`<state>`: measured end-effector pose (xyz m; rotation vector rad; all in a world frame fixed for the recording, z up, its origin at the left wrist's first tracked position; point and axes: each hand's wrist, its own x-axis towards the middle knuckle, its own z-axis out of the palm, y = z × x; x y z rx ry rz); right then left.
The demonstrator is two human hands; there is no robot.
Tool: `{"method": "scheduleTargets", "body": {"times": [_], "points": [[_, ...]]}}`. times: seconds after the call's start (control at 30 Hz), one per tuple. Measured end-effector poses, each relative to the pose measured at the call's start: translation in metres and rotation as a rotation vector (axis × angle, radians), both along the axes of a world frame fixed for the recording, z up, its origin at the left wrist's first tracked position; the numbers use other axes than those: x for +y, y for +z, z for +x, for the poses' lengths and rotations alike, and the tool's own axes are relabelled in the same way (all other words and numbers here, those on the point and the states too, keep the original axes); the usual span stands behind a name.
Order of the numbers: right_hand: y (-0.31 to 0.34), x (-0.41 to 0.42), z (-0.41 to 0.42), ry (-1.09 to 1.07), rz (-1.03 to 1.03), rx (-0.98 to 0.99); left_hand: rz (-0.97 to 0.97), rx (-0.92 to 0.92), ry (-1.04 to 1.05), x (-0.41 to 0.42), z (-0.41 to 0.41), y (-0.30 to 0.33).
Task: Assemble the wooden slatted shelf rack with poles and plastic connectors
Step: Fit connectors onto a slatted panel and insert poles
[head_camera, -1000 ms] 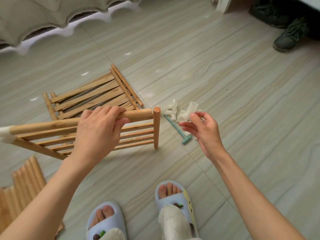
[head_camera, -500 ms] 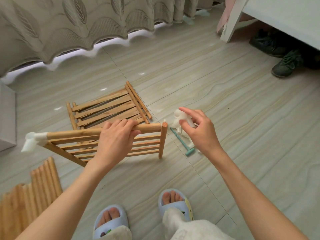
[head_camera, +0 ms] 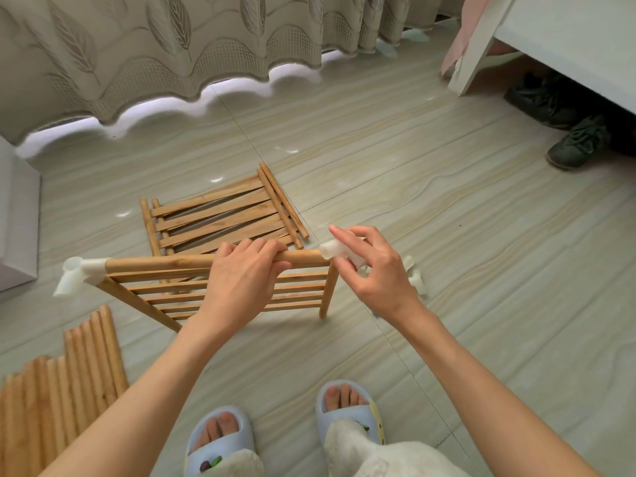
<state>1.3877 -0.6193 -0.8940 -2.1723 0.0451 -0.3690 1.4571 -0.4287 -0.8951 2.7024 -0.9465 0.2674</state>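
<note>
A wooden slatted shelf panel (head_camera: 165, 290) stands on its edge on the floor. My left hand (head_camera: 241, 273) grips its top rail near the right end. A white plastic connector (head_camera: 77, 273) caps the rail's left end. My right hand (head_camera: 371, 270) holds another white plastic connector (head_camera: 332, 250) right at the rail's right end, touching it. A few loose white connectors (head_camera: 414, 275) lie on the floor just right of that hand. More slatted panels (head_camera: 220, 215) lie flat in a stack behind the standing one.
A bundle of wooden poles (head_camera: 58, 383) lies at the lower left. My feet in blue slippers (head_camera: 220, 438) are below the panel. A curtain (head_camera: 155, 46) hangs at the back, a white box (head_camera: 17, 218) at the left, dark shoes (head_camera: 574, 142) under white furniture at the right.
My right hand lifted a white connector from the floor pile and brought it left to the rail's right end. The camera view tilted up, showing the curtain.
</note>
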Motion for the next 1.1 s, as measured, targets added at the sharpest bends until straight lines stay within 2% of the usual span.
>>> {"method": "scheduleTargets", "body": {"times": [0.13, 0.43, 0.7, 0.93, 1.1], "points": [[-0.001, 0.001, 0.001, 0.019, 0.005, 0.012, 0.006, 0.0, -0.001, 0.0, 0.0, 0.0], [0.003, 0.012, 0.004, -0.209, 0.221, 0.131, -0.015, 0.029, 0.007, 0.001, 0.001, 0.003], [0.003, 0.019, 0.007, -0.254, 0.255, 0.134, 0.002, 0.006, 0.022, 0.001, 0.003, 0.004], [0.005, 0.02, 0.015, -0.24, 0.519, 0.187, -0.002, 0.012, 0.029, -0.001, 0.007, 0.005], [0.027, 0.011, 0.015, -0.258, 0.586, 0.02, 0.01, 0.01, 0.032, 0.0, 0.009, 0.005]]}}
